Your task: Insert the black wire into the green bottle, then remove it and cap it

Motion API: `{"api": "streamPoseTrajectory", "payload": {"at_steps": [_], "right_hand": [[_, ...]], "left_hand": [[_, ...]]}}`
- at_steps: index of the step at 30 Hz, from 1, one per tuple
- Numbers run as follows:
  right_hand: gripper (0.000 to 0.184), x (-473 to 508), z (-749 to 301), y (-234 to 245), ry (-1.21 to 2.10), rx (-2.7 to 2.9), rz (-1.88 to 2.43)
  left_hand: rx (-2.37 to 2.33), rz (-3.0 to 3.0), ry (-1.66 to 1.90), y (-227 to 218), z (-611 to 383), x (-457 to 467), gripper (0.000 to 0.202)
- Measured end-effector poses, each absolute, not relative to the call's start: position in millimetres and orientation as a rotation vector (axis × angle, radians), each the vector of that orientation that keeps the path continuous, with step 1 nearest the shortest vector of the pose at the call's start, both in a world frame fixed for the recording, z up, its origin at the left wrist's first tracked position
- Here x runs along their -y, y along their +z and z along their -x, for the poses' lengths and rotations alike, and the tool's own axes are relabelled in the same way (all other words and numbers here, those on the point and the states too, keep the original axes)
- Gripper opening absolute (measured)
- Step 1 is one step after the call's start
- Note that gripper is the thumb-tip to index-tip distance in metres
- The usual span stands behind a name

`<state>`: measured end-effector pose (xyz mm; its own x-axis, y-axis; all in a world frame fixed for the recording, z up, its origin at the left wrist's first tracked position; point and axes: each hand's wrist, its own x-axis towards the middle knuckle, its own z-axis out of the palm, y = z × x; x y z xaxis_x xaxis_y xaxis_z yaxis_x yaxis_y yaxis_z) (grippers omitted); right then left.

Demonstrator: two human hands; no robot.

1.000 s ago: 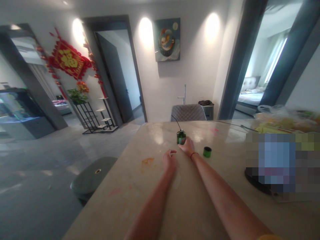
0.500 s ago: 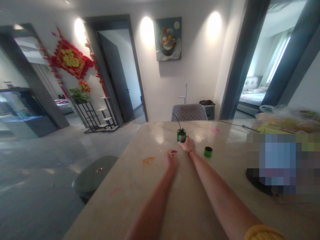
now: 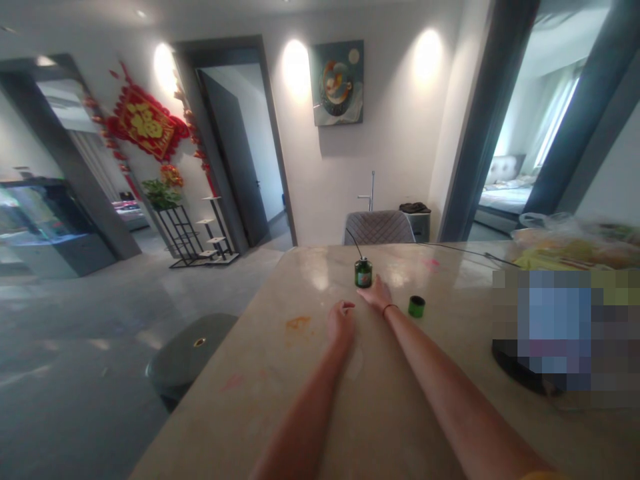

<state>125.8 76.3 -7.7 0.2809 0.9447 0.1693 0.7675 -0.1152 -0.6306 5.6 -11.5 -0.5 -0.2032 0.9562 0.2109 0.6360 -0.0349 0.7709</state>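
A small green bottle stands upright on the beige table, with a thin black stick rising from its neck. My right hand lies on the table just in front of it, fingers stretched toward its base and holding nothing. A red band circles that wrist. My left hand rests on the table left of the right one, its fingers curled in, and nothing shows in them. A green cap sits on the table just right of my right wrist.
An orange stain marks the table left of my hands. Plastic bags and a dark flat object fill the right side. A grey chair stands at the far end and a round stool at the left edge.
My right hand has come off the green bottle and drawn back a little toward me; the bottle stays standing. My left hand has hardly moved.
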Motion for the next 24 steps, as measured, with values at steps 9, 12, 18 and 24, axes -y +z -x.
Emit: {"api": "streamPoseTrajectory", "payload": {"at_steps": [9,12,18,24], "right_hand": [[0.075,11,-165,3,0.334,2.171,1.624],[0.064,30,-180,4,0.063,2.421,1.735],[0.051,13,-183,33,0.003,2.376,1.734],[0.031,-60,-156,79,0.074,1.962,1.660]], "left_hand": [[-1.949,-2.238,0.633,14,-4,21,0.069],[-1.956,-2.508,0.371,17,-4,21,0.069],[-1.949,-2.497,0.409,16,-2,19,0.042],[-2.000,-2.365,0.324,17,-2,22,0.060]]}}
